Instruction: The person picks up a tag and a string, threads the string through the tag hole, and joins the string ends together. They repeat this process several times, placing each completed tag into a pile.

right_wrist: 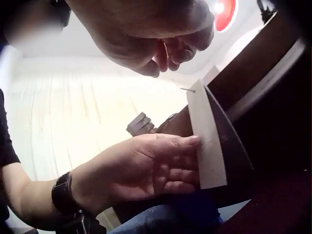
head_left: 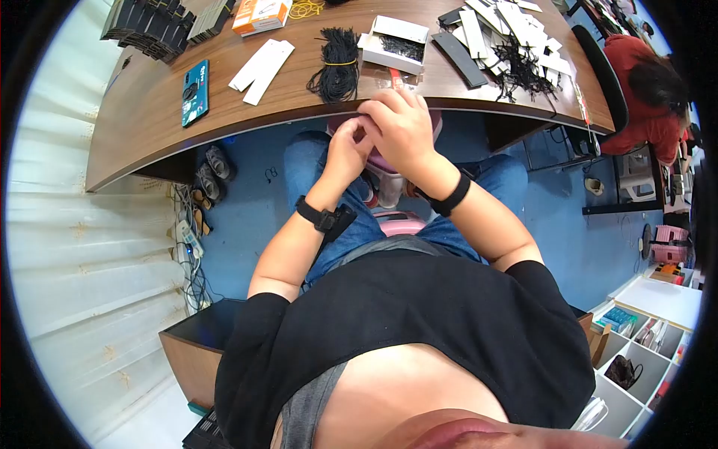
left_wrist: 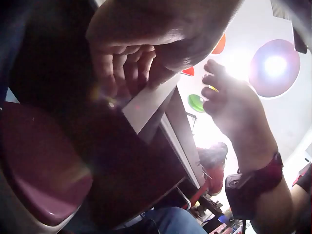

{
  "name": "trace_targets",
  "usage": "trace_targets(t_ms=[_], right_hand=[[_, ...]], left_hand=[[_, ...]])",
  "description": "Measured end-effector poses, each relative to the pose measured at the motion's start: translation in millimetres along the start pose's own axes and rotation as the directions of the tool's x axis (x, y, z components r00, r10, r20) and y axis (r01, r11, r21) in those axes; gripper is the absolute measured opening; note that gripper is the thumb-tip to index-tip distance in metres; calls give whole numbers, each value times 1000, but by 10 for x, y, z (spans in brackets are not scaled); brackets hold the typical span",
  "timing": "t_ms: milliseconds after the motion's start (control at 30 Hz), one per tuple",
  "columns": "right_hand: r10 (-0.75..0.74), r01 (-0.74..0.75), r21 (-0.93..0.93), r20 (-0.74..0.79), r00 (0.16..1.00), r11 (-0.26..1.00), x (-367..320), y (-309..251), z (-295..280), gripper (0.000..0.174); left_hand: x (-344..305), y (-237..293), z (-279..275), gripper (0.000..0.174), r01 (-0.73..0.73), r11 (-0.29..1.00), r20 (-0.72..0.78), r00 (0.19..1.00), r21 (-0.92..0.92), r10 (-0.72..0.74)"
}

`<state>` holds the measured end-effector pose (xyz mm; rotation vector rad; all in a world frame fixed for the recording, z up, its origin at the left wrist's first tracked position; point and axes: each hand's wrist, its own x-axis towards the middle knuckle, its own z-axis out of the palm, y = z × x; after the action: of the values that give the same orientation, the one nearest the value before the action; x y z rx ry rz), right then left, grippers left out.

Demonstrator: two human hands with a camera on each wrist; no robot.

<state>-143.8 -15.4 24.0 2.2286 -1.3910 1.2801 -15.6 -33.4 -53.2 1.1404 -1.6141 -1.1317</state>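
Observation:
In the right wrist view my left hand (right_wrist: 141,165) pinches a long card tag (right_wrist: 208,141) between thumb and fingers. The tag stands nearly upright, white on one face, with a dark panel spreading out behind it. A thin short stub (right_wrist: 188,90) pokes from its upper end. Just above that end is my right hand (right_wrist: 161,44), fingers bent loosely, with nothing visible in them. The left wrist view shows the same white tag under the left fingers and the right hand (left_wrist: 236,105) apart from it. From the head, both hands meet at the table's front edge and hide the tag.
Along the table (head_left: 277,112) lie white strips (head_left: 262,71), a bundle of black cords (head_left: 336,67), a white box (head_left: 395,45) of black cords, and a pile of white tags (head_left: 493,34). A phone-like teal item (head_left: 195,93) lies left. Another person (head_left: 643,97) sits right.

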Motion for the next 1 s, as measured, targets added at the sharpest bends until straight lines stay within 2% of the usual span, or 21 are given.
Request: trace_targets(t_ms=[67,167,333,433,533,633,733,833,967,1000], right_hand=[[3,-1,-50,40,999,999,63,-33,115,16],[-3,12,-111,84,996,994,139,-68,229,16],[-18,43,-198,124,992,979,176,-45,330,10],[2,20,-170,130,991,985,188,-31,307,7],[-21,23,-97,19,1000,995,211,-8,262,7],[-64,56,-109,-64,996,992,234,-53,176,3],[-62,62,-59,-5,998,996,101,-181,26,9],[-49,49,2,11,999,999,-83,-282,-57,12],[-59,53,85,64,996,995,-284,-366,-193,13],[-63,54,133,60,996,990,-336,-376,-216,15]], left_hand=[[-72,71,-107,12,151,968,3,988,-202,-154],[-116,178,-302,11,263,900,10,961,-347,-277],[-75,208,-471,13,222,889,14,972,-401,-236],[-92,255,-475,14,234,892,41,971,-387,-237],[-98,262,-469,19,280,858,101,960,-430,-263],[-83,384,-474,29,400,611,274,916,-683,-293],[-41,445,-493,35,472,291,433,881,-832,-190],[53,362,-475,34,524,193,490,849,-830,-200],[21,445,-433,35,563,275,522,826,-779,-210],[13,452,-397,33,554,263,497,830,-790,-254]])
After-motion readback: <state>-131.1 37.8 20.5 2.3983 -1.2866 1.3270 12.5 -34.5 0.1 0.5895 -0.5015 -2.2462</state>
